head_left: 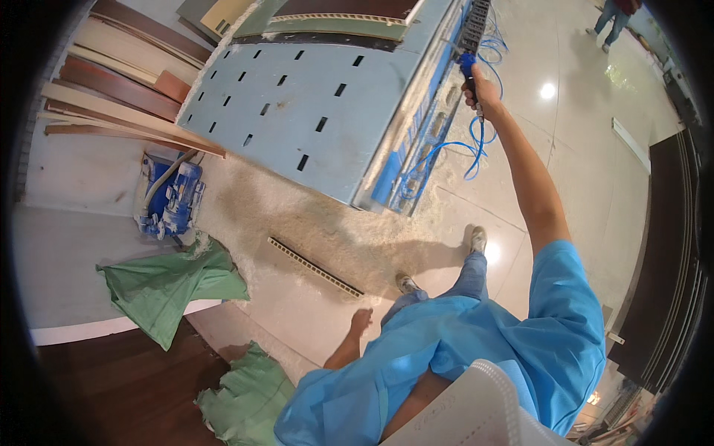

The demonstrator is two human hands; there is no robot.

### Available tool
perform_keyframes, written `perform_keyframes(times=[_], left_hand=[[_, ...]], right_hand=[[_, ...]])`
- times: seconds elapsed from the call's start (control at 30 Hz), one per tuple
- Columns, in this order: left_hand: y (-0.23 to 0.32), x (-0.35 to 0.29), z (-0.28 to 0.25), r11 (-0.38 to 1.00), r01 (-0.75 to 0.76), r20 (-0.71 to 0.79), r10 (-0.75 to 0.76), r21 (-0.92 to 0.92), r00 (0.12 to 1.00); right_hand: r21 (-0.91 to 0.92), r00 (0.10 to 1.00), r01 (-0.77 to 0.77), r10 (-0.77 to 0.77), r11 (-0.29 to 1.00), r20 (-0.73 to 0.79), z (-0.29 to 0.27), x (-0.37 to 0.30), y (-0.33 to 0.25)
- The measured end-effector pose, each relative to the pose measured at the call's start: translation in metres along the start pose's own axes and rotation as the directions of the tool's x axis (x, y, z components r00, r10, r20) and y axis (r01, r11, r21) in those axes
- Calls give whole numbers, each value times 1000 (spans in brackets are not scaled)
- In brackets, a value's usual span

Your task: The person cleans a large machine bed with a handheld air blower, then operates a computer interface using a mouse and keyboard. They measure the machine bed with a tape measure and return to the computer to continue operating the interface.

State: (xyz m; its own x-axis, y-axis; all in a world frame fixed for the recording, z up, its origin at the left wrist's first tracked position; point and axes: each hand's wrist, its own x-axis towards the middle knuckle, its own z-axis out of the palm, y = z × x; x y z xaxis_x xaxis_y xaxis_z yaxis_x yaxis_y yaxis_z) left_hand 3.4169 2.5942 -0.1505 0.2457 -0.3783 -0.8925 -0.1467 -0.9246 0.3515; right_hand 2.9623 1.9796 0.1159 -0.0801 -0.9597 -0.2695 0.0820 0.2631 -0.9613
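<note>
My right arm reaches far forward, and my right hand [483,91] is closed around the handle of a blue-and-black air blow gun [467,64]. A coiled blue air hose [476,152] hangs from the gun beside the machine's edge. The gun is up against the black ridged cable chain [474,28] along that edge; whether they touch I cannot tell. My left hand [361,321] hangs low at my side, apart from anything. Its fingers are too small and partly hidden to read. The nearest thing to it is a hollow-core panel strip [316,267] on the floor.
A machine bed [282,111] with dark slots bears brown panels [346,9]. Sawdust [260,197] covers the floor before it. Boards [111,82] and a blue pump [175,193] stand left, green sacks [167,286] below. Dark panels [662,260] lean right; another person [616,21] stands far right.
</note>
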Motion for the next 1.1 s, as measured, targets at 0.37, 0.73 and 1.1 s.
perform_keyframes(times=[0.37,0.73,1.1], left_hand=[[378,42,225,893,-261,-62,256,-367,965],[719,-122,615,583,-760,781,603,-289,166],[924,-10,716,92,-758,736,190,646,650]], right_hand=[[-755,709,-6,535,656,459,-236,-33,33],[331,958,-158,226,930,-178,-486,108,14],[52,377,-803,574,593,-727,-986,48,115]])
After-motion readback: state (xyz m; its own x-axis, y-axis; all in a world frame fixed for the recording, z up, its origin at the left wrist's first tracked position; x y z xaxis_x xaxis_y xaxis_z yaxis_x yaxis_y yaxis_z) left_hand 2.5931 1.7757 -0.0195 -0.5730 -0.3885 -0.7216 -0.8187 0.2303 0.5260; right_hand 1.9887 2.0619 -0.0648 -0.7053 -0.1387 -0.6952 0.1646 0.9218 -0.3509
